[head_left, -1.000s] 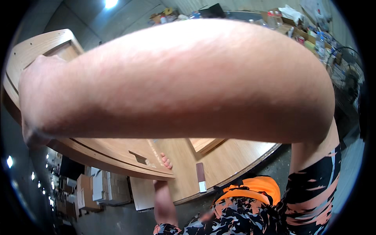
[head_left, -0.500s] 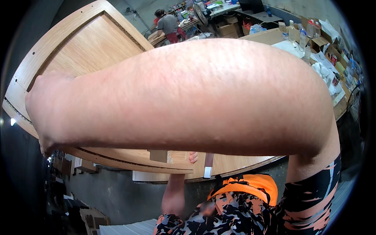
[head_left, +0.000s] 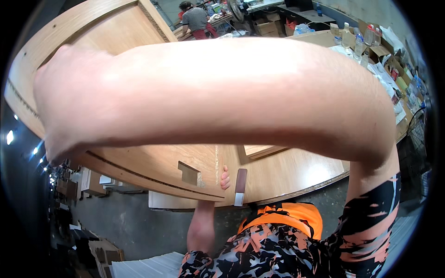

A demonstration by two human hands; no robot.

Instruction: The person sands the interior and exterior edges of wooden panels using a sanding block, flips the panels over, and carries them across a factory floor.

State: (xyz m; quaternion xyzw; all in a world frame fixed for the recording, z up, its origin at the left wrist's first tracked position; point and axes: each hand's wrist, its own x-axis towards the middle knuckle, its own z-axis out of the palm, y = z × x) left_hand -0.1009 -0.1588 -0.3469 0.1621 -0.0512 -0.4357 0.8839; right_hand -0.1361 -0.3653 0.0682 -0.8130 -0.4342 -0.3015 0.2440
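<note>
A large curved wooden panel [head_left: 104, 44] with a raised frame and a rectangular notch stands tilted at the left above the table. My right arm reaches across the whole view, and my right hand [head_left: 74, 97] is closed on the panel's frame at the far left; its fingers are mostly hidden. My left hand [head_left: 225, 178] comes up from below, its fingertips curled round the panel's near end, with the palm hidden behind it. Just right of these fingertips, a brown strip with a pale end [head_left: 240, 185] lies on the wooden tabletop [head_left: 296, 178].
Part of a wooden frame [head_left: 264, 150] lies on the tabletop under my forearm. Bottles [head_left: 346, 37], papers and boxes crowd the bench at the right. A person [head_left: 197, 21] works at the back. Stacked boards [head_left: 92, 180] stand on the floor at left.
My right forearm has risen in view, and the panel has shifted and turned with both hands on it. More of the tabletop, the wooden frame and the brown strip now shows.
</note>
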